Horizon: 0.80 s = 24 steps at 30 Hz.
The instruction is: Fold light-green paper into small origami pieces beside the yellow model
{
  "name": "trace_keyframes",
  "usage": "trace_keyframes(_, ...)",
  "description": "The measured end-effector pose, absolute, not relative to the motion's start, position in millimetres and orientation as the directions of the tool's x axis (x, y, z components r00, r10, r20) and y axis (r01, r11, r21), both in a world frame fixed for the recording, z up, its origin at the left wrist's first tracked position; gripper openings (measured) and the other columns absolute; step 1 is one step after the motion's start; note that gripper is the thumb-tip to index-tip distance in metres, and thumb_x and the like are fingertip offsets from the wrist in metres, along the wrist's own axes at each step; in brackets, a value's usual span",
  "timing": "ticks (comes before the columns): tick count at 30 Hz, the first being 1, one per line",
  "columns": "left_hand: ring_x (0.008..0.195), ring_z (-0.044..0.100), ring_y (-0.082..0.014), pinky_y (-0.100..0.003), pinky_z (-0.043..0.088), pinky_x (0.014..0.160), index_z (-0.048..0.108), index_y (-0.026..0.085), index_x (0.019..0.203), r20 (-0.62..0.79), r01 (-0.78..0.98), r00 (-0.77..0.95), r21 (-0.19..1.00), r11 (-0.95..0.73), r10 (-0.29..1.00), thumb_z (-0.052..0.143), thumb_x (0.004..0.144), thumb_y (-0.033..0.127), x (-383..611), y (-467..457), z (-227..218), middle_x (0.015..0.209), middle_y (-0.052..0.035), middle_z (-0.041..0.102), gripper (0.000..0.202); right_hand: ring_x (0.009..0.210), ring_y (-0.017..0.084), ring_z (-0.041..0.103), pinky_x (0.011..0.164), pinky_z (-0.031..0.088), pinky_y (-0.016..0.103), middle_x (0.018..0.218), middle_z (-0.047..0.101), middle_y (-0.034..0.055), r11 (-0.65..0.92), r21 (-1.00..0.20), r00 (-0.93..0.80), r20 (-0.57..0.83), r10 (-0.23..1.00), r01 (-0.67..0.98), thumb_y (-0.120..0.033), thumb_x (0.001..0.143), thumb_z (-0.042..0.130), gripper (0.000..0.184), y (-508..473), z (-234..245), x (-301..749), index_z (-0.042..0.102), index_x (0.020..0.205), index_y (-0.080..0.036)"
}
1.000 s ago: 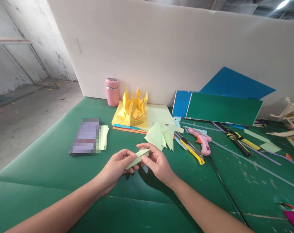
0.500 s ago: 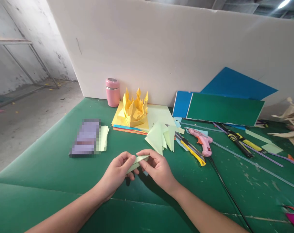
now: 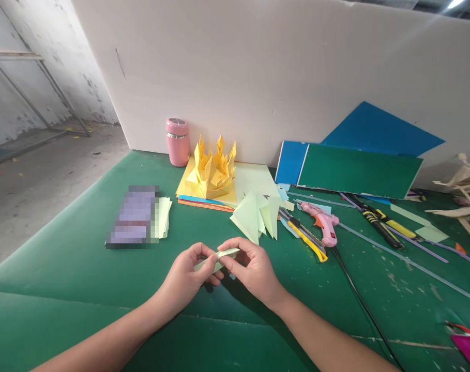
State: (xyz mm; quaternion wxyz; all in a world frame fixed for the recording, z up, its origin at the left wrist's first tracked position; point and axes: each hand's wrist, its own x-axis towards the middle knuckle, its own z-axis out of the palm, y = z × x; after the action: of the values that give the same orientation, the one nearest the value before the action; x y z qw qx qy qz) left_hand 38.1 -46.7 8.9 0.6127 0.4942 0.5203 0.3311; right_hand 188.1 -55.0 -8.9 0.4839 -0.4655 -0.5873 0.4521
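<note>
A small folded piece of pale green paper is held up between my two hands over the green table. My left hand pinches its left part between thumb and fingers. At the other end, my right hand grips the paper near its upper fold. Fingers hide much of the paper. Just beyond my hands lie folded pale green paper pieces. Behind them a yellow folded-paper crown rests on a stack of coloured paper.
A pink glue gun and a yellow utility knife lie to the right, near pliers and thin strips. At left are a blurred-out purple object and green slips. A pink flask stands behind.
My left thumb and fingers have shifted along the green paper towards my right hand. The paper's upper fold now shows more raised. The camera view has tilted slightly.
</note>
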Motion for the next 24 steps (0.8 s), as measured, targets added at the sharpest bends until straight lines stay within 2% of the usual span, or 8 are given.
trace_keyframes(8, 0.049, 0.062, -0.0115, -0.024, 0.05, 0.055, 0.051, 0.018, 0.062, -0.331, 0.051, 0.251, 0.943, 0.328, 0.91, 0.074, 0.061, 0.044, 37.8, -47.1, 10.2, 0.052, 0.0052, 0.06, 0.035, 0.07, 0.015, 0.061, 0.054, 0.048, 0.023, 0.078, 0.064, 0.0017, 0.18, -0.975, -0.093, 0.169, 0.981, 0.132, -0.026, 0.075, 0.062, 0.008, -57.5, -8.0, 186.9, 0.064, 0.08, -0.021)
trace_keyframes(12, 0.052, 0.063, -0.0126, -0.023, 0.049, 0.053, 0.049, 0.018, 0.062, -0.335, 0.037, 0.308, 0.939, 0.341, 0.89, 0.073, 0.062, 0.047, 36.6, -47.1, 13.9, 0.054, 0.0036, 0.062, 0.037, 0.068, 0.014, 0.06, 0.057, 0.048, 0.023, 0.081, 0.064, 0.0006, 0.173, -0.979, -0.102, 0.162, 0.982, 0.106, -0.025, 0.076, 0.062, 0.011, -57.8, -8.5, 187.4, 0.063, 0.086, -0.022)
trace_keyframes(17, 0.052, 0.063, -0.0131, -0.023, 0.048, 0.052, 0.05, 0.019, 0.066, -0.333, 0.069, 0.348, 0.941, 0.33, 0.876, 0.064, 0.068, 0.054, 35.6, -46.7, 15.5, 0.054, 0.0033, 0.062, 0.039, 0.068, 0.013, 0.058, 0.06, 0.048, 0.024, 0.079, 0.064, 0.0004, 0.22, -0.968, -0.149, 0.201, 0.968, 0.12, -0.024, 0.077, 0.062, 0.007, -58.9, -8.9, 187.8, 0.063, 0.083, -0.021)
trace_keyframes(24, 0.046, 0.06, -0.0125, -0.023, 0.047, 0.047, 0.05, 0.019, 0.067, -0.298, 0.097, 0.336, 0.955, 0.282, 0.893, 0.064, 0.069, 0.054, 38.5, -48.1, 10.7, 0.051, 0.0038, 0.06, 0.037, 0.062, 0.013, 0.055, 0.055, 0.045, 0.024, 0.074, 0.063, 0.0009, 0.271, -0.946, -0.152, 0.246, 0.957, 0.176, -0.023, 0.08, 0.059, 0.005, -60.3, -5.3, 187.3, 0.063, 0.08, -0.021)
